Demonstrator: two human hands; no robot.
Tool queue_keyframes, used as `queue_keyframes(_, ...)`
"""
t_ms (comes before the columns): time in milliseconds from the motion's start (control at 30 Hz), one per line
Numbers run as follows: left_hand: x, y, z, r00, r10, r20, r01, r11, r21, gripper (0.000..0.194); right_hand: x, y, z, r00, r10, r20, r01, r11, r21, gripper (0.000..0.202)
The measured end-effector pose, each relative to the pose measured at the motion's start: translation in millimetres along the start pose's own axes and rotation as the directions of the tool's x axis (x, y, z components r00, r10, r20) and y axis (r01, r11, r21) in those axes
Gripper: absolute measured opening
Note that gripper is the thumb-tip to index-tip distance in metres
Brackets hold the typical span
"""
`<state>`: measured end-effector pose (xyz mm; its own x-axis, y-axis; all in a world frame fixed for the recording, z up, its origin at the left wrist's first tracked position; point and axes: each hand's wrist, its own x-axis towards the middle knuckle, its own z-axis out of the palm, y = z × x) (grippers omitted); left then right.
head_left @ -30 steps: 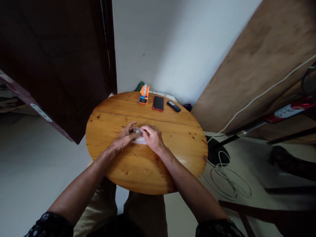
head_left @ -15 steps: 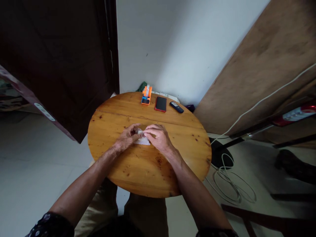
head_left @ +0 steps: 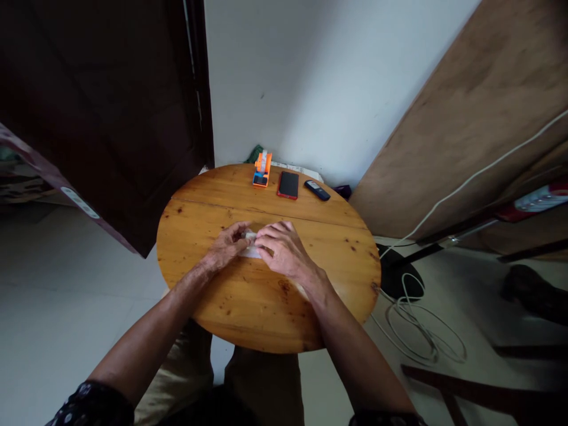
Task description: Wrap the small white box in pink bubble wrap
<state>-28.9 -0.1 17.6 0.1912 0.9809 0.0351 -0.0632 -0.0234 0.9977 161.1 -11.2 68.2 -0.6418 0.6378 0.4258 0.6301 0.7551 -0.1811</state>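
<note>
A small white, crumpled, partly see-through piece (head_left: 252, 252) lies on the round wooden table (head_left: 195, 207), between my two hands. My left hand (head_left: 227, 245) is closed on its left side, thumb and fingers curved around it. From the right, my right hand (head_left: 280, 245) pinches the same piece with thumb and fingertips. The fingers cover much of it, so its exact shape is hard to make out.
Along the table's far edge lie an orange tape dispenser (head_left: 262, 169), a red-edged black phone (head_left: 288, 184) and a dark keypad phone (head_left: 317, 190). A coiled white cable (head_left: 412, 331) rests on the floor at right. A dark door (head_left: 102, 118) stands left.
My right hand has shifted slightly left and its fingers have come down further over the white piece, hiding more of it. My left hand has barely moved.
</note>
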Motion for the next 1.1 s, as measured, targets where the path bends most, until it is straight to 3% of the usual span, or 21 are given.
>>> queue_keyframes(233,0,-1,-0.9,0.999,0.047,0.009,-0.047,0.999,-0.015,0.058,-1,4,4,1.000,0.014,0.008,-0.014,1.000,0.021,0.012)
queue_keyframes(500,-1,0,-1.3,1.000,0.015,0.011,-0.015,0.999,-0.040,0.055,0,4,12,1.000,0.015,0.000,-0.015,0.996,0.087,0.016)
queue_keyframes(567,-2,2,-0.5,1.000,0.009,0.010,-0.009,0.998,-0.055,0.055,1,5,12,0.998,0.033,-0.046,-0.024,0.982,0.186,0.016)
queue_keyframes(633,-3,4,0.7,1.000,0.011,-0.003,-0.011,0.997,-0.071,0.055,0,9,9,0.980,0.134,-0.149,-0.069,0.924,0.376,0.014)
queue_keyframes(733,-2,5,0.5,0.999,-0.001,-0.036,-0.003,0.994,-0.106,0.057,-3,22,-1,0.882,0.389,-0.266,-0.137,0.752,0.644,0.014)
queue_keyframes(800,0,4,-2.1,0.995,-0.002,-0.101,-0.013,0.990,-0.141,0.056,-7,32,-7,0.827,0.507,-0.241,-0.184,0.649,0.738,0.017)
queue_keyframes(933,7,2,-10.4,0.944,-0.025,-0.328,-0.043,0.979,-0.198,0.048,-13,48,-9,0.799,0.598,-0.072,-0.323,0.526,0.787,0.024)
queue_keyframes(1100,9,3,-14.4,0.908,-0.101,-0.407,-0.003,0.969,-0.245,0.044,-15,49,-7,0.853,0.518,0.055,-0.393,0.571,0.721,0.041)
